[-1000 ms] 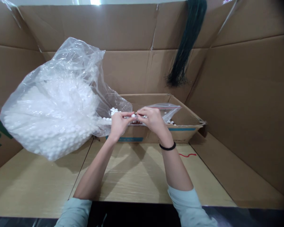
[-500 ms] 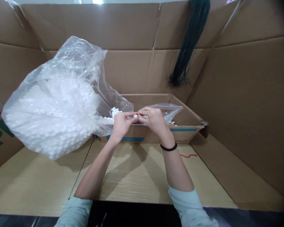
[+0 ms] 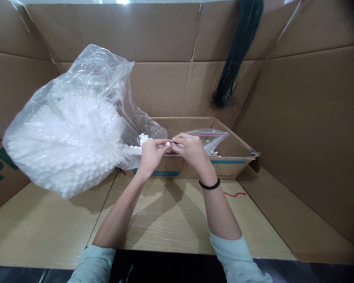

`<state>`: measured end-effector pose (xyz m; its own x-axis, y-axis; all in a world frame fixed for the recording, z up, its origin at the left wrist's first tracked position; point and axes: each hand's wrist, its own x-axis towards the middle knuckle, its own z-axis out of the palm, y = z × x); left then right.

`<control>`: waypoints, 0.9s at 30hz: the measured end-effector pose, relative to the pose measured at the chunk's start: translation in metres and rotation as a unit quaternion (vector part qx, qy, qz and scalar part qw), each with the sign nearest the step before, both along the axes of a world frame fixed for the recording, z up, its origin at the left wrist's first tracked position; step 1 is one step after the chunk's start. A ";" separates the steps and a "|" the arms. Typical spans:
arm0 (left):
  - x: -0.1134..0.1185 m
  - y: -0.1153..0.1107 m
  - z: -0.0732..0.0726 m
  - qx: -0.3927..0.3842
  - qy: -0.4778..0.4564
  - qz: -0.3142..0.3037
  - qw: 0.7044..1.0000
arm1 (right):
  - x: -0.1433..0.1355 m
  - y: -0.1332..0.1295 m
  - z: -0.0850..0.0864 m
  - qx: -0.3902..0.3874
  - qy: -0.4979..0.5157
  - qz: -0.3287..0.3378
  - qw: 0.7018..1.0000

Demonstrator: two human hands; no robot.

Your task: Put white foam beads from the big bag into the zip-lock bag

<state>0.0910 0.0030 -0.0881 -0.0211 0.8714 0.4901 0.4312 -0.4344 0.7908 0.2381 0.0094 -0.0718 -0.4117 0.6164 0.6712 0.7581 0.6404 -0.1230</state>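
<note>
The left hand [image 3: 150,155] is pinching a white ball [image 3: 168,144] between thumb and forefinger, above the near edge of the cardboard box [image 3: 233,167]. The right hand [image 3: 193,149] is pinching a small dark piece [image 3: 170,140] right beside the ball; the piece is showing too small to identify.

Handling: the ball is probably behaving as a light, smooth body, likely to roll if released. Its firmness is not showing. A two-sided fingertip hold across its widest part is offering the best control — light pressure is likely sufficient. The large plastic bag [image 3: 65,145] is bulging with similar balls and is probably slipping and deforming readily; gathered film is providing the better hold. Loose balls [image 3: 143,138] are lying by its mouth, and a zip bag [image 3: 220,135] is lying in the box.

Surface: the box is standing on a pale, smooth worktop [image 3: 165,220] — a dark seam is crossing its left part. A red cord [image 3: 235,194] is lying at the right. Tall cardboard panels [image 3: 162,31] are enclosing the area, and dark strands [image 3: 236,55] are hanging against the rear panel.
</note>
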 end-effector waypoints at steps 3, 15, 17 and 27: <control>0.000 0.000 0.000 0.000 -0.002 -0.001 1.000 | 0.000 -0.001 0.001 -0.004 -0.002 0.004 1.000; -0.001 0.001 -0.001 0.002 0.006 -0.010 1.000 | -0.001 0.000 -0.001 0.011 -0.014 0.013 1.000; -0.001 0.001 -0.001 -0.001 0.011 -0.004 1.000 | 0.000 0.001 -0.001 0.016 -0.016 0.014 1.000; 0.000 -0.001 0.000 -0.004 0.009 -0.006 1.000 | 0.001 0.001 -0.002 0.027 -0.016 0.023 0.999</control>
